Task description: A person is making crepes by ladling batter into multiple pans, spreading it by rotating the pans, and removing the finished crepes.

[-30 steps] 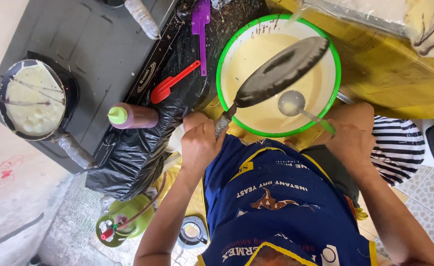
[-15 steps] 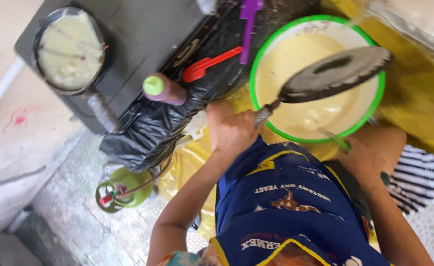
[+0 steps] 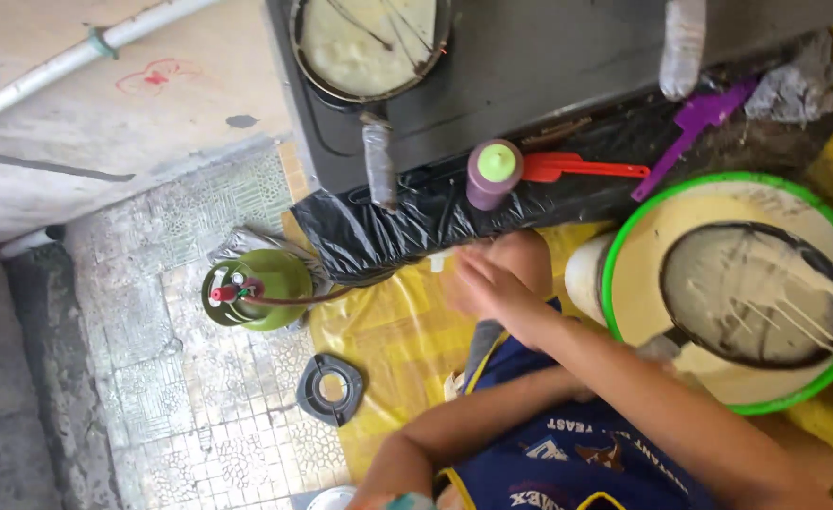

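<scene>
Batter streaks the dark pan you hold over the green-rimmed bowl at the right of the frame, its handle running under your forearm so the gripping hand is hidden, while your other hand reaches, fingers extended and empty, toward the purple bottle at centre.

Purple bottle (upright) before open fingers

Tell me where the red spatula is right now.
The red spatula lies on the black plastic sheet at the stove's edge, between the green-capped bottle and the purple spatula.
</scene>
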